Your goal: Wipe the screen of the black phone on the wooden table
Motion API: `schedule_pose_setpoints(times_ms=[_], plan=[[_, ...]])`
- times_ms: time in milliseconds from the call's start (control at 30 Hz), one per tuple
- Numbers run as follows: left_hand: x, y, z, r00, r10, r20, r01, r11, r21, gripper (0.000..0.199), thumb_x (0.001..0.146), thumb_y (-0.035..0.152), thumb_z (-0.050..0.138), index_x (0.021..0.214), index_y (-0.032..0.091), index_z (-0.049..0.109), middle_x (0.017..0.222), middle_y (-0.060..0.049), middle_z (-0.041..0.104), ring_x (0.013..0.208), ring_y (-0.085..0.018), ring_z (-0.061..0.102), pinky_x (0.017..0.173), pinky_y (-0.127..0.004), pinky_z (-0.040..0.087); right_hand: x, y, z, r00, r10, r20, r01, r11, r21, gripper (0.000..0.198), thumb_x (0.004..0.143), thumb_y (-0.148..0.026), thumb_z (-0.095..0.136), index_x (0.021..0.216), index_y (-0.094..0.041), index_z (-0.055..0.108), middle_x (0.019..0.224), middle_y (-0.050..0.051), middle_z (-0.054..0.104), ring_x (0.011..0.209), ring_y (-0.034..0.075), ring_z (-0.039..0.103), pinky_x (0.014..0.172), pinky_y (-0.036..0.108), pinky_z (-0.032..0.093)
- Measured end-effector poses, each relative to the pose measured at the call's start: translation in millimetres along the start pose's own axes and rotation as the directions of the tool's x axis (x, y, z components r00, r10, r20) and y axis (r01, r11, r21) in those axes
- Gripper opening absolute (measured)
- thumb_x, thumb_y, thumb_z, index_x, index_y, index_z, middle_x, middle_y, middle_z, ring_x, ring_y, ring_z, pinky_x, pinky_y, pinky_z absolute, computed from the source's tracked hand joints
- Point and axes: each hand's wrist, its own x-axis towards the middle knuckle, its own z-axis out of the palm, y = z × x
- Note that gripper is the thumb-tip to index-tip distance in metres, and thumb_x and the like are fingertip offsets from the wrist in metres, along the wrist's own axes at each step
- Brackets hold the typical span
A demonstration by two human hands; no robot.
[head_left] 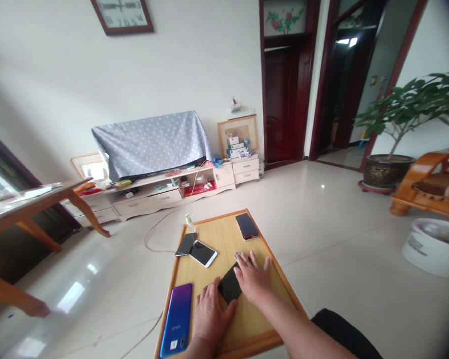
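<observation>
A dark-screened smartphone (229,285) lies flat at a slant on the small wooden table (224,229), between my two hands. My left hand (210,313) rests at its left and lower edges, the fingers along one side and the thumb near the bottom corner. Over its upper right part lies my right hand (255,279), fingers spread and palm down, hiding that end. A small greyish-white thing (237,256) peeks out by the right fingertips; its kind I cannot make out. To the left of my left hand is a blue-purple phone (177,319), back side up.
A white phone (203,254) touches a dark phone (186,244) at the table's left, near a pump bottle (189,223). Another dark phone (247,226) sits far right. A cable (146,239) runs over the floor. A white tub (432,249) stands right.
</observation>
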Motion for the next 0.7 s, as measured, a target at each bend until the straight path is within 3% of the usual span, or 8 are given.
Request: schedule_pose_setpoints(times_ms=[67, 267, 500, 600, 700], plan=[[0.6, -0.4, -0.5, 1.000, -0.007, 0.010, 0.007, 1.000, -0.001, 0.069, 0.081, 0.048, 0.060, 0.141, 0.019, 0.044, 0.140, -0.010, 0.058, 0.132, -0.028, 0.048, 0.111, -0.039, 0.032, -9.3, -5.8, 4.6, 1.000, -0.015, -0.003, 0.015, 1.000, 0.007, 0.054, 0.105, -0.049, 0.014, 0.155, -0.035, 0.030, 0.160, 0.001, 0.034, 0.152, 0.032, 0.011, 0.112, 0.073, -0.010], [1.5, -2.1, -1.1, 1.000, -0.003, 0.013, 0.004, 1.000, -0.015, 0.057, 0.085, 0.032, 0.050, 0.140, 0.021, 0.045, 0.138, -0.008, 0.060, 0.129, -0.024, 0.050, 0.111, -0.038, 0.032, -46.5, -26.1, 22.1, 0.966, -0.257, -0.034, 0.259, 0.963, 0.068, 0.052, 0.105, -0.054, 0.013, 0.150, -0.044, 0.036, 0.154, -0.004, 0.045, 0.151, 0.029, 0.020, 0.114, 0.070, -0.012], [-0.5, 0.0, 0.0, 1.000, -0.002, -0.003, 0.002, 1.000, -0.007, 0.068, 0.081, 0.048, 0.060, 0.140, 0.019, 0.045, 0.138, -0.010, 0.058, 0.130, -0.028, 0.049, 0.110, -0.039, 0.034, -4.1, 6.3, -0.7, 0.999, 0.001, -0.051, -0.001, 1.000, 0.017, 0.052, 0.105, -0.049, 0.015, 0.150, -0.040, 0.039, 0.157, -0.003, 0.041, 0.152, 0.033, 0.014, 0.111, 0.075, -0.008], [-0.1, -2.5, 3.4, 1.000, 0.013, -0.024, -0.013, 1.000, -0.007, 0.066, 0.082, 0.049, 0.059, 0.140, 0.020, 0.045, 0.138, -0.010, 0.059, 0.130, -0.028, 0.050, 0.110, -0.040, 0.034, -9.0, 9.0, 0.2, 0.998, 0.006, -0.060, -0.006, 1.000, 0.007, 0.053, 0.104, -0.049, 0.017, 0.150, -0.036, 0.040, 0.157, 0.000, 0.040, 0.152, 0.032, 0.012, 0.112, 0.073, -0.012], [1.0, -5.2, 6.1, 0.999, 0.027, -0.041, -0.028, 1.000, -0.011, 0.065, 0.083, 0.049, 0.059, 0.139, 0.020, 0.046, 0.136, -0.010, 0.060, 0.129, -0.028, 0.050, 0.110, -0.040, 0.034, -31.9, 0.8, 11.0, 0.994, -0.076, -0.075, 0.078, 0.997, 0.024, 0.054, 0.104, -0.051, 0.016, 0.149, -0.036, 0.042, 0.156, -0.001, 0.042, 0.152, 0.031, 0.014, 0.113, 0.068, -0.015]])
